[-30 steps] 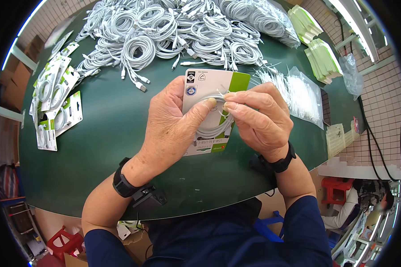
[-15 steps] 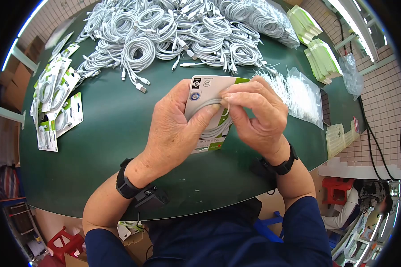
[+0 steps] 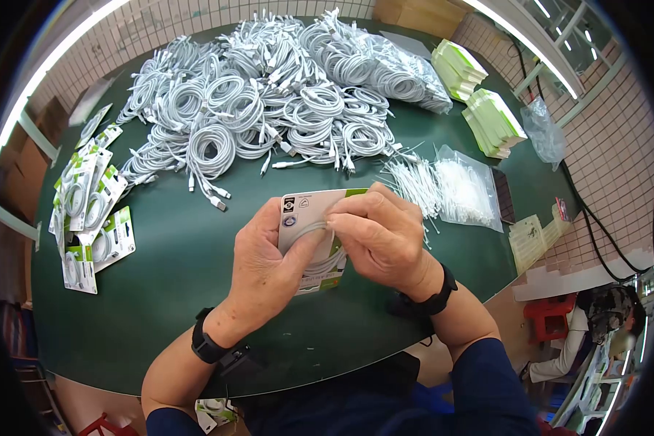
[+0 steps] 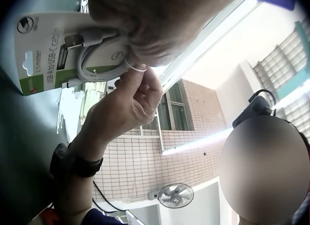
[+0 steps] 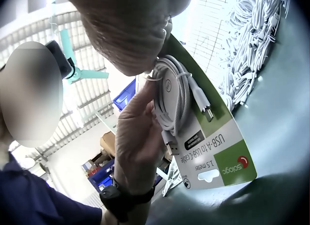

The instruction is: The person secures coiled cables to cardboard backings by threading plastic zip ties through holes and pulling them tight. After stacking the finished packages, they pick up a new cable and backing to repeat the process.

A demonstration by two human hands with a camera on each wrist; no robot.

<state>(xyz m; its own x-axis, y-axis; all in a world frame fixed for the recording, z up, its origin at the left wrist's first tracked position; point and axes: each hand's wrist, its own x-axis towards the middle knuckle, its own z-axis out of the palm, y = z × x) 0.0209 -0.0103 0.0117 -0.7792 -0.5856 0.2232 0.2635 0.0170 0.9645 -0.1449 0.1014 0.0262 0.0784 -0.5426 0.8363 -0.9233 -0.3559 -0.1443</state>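
My left hand (image 3: 265,265) grips a white and green printed cardboard card (image 3: 317,200), its thumb pressing a coiled white USB cable (image 3: 330,263) flat against the front. In the right wrist view the coil (image 5: 186,96) lies on the card, with its USB-A plug (image 5: 172,147) and USB-C plug (image 5: 208,113) pointing toward the hang-hole end. A thin white plastic tie (image 4: 136,68) loops at the coil's edge. My right hand (image 3: 385,236) pinches at this tie, thumb and fingertips together close to the left thumb. The fingertips partly hide the tie in the head view.
Beyond the hands spreads a large heap of coiled white cables (image 3: 218,109). Finished-looking carded cables (image 3: 87,211) are piled at the left. Loose white ties (image 3: 414,182) and a clear bag of ties (image 3: 466,192) lie right, near stacks of green-white cards (image 3: 494,123).
The head view has tilted up, so the table scene sits lower in it. My right fingers have closed in over the tie, whose ends stuck out earlier. My left hand keeps its grip.
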